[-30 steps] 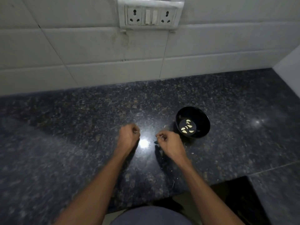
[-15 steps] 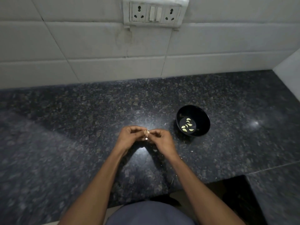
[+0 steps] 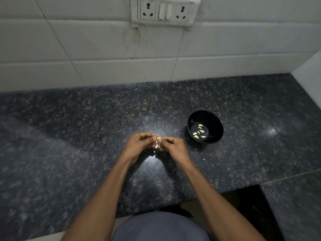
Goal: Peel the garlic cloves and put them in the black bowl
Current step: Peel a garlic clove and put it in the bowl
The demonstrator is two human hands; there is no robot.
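Fingertips of left hand (image 3: 139,145) and right hand (image 3: 173,146) pinch garlic clove (image 3: 157,142)

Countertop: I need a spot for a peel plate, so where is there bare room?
The countertop is bare left of the left hand, also behind both hands up to the tiled wall. It is tighter between the right hand and black bowl, where peel scraps lie.

Both forearms reaching forward, left hand (image 3: 139,145) and right hand (image 3: 173,146) meeting fingertip to fingertip, fingers curled, pinching
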